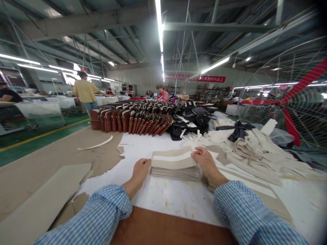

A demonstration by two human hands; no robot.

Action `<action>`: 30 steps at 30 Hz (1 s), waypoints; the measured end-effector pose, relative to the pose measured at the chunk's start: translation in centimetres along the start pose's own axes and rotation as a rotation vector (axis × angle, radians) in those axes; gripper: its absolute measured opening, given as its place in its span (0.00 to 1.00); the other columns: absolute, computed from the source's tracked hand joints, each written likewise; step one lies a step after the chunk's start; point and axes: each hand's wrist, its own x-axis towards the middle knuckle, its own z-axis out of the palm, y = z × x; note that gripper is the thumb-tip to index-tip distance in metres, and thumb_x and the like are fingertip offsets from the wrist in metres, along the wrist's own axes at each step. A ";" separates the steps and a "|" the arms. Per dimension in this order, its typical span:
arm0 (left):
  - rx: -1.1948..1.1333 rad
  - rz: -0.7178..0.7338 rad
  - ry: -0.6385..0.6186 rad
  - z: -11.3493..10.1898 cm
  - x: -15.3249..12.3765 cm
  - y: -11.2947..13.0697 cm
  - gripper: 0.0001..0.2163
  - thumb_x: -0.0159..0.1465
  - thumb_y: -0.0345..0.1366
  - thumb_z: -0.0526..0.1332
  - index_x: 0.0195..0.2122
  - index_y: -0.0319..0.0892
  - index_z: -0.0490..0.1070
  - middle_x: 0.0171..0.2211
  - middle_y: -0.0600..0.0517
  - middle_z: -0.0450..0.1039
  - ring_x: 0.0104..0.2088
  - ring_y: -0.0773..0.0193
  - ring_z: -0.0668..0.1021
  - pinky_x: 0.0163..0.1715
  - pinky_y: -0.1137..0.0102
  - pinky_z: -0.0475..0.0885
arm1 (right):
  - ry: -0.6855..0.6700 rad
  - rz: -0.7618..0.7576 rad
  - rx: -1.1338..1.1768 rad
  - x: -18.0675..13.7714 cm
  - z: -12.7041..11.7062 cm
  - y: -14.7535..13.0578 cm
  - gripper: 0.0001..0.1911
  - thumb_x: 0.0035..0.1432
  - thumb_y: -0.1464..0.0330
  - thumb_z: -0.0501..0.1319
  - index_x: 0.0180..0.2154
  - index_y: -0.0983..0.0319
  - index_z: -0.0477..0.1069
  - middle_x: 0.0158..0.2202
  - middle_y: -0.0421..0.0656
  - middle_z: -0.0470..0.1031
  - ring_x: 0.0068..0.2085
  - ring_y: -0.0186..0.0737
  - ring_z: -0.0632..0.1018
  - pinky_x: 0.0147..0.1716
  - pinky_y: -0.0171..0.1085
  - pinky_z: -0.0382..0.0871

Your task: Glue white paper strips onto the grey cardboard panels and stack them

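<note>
A stack of beige fabric pieces lies on the white table sheet in front of me; the top piece carries a white strip. My left hand presses against the stack's left edge, fingers curled against it. My right hand rests on the right end of the top piece, fingers bent over its edge. Both forearms wear blue checked sleeves.
A loose heap of beige pieces spreads to the right. Rows of brown leather bags and black bags stand farther back. A large fan with red blades is at right. People work at distant tables. Cardboard sheets lie at left.
</note>
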 end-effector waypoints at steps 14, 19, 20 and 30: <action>-0.384 -0.266 0.041 -2.4 -6.1 0.9 0.14 0.72 0.45 0.64 0.50 0.39 0.72 0.49 0.46 0.74 0.47 0.55 0.78 0.47 0.56 0.78 | -0.083 -0.130 0.742 -9.9 -2.3 -11.3 0.31 0.38 0.61 0.74 0.44 0.58 0.67 0.29 0.32 0.74 0.27 0.33 0.73 0.28 0.34 0.65; -0.547 -0.339 -0.107 -3.6 -10.5 2.5 0.18 0.74 0.52 0.57 0.47 0.39 0.71 0.44 0.47 0.75 0.40 0.59 0.80 0.40 0.61 0.79 | -0.121 -0.183 0.799 -12.9 -3.6 -14.8 0.29 0.39 0.66 0.74 0.44 0.57 0.68 0.30 0.32 0.75 0.28 0.32 0.73 0.28 0.33 0.65; -0.576 -0.327 -0.145 -4.1 -11.3 2.9 0.17 0.74 0.51 0.57 0.47 0.39 0.71 0.43 0.47 0.75 0.39 0.60 0.80 0.38 0.64 0.78 | -0.107 -0.192 0.809 -13.5 -4.2 -14.9 0.27 0.39 0.67 0.74 0.43 0.57 0.68 0.30 0.32 0.75 0.28 0.32 0.73 0.28 0.33 0.66; -0.277 -0.223 -0.272 -8.7 -21.4 -0.6 0.32 0.49 0.49 0.71 0.53 0.41 0.69 0.28 0.54 0.74 0.26 0.59 0.77 0.21 0.71 0.70 | -0.071 0.137 0.388 -24.7 -9.2 -0.9 0.28 0.45 0.55 0.76 0.47 0.56 0.74 0.33 0.39 0.77 0.32 0.39 0.78 0.27 0.33 0.72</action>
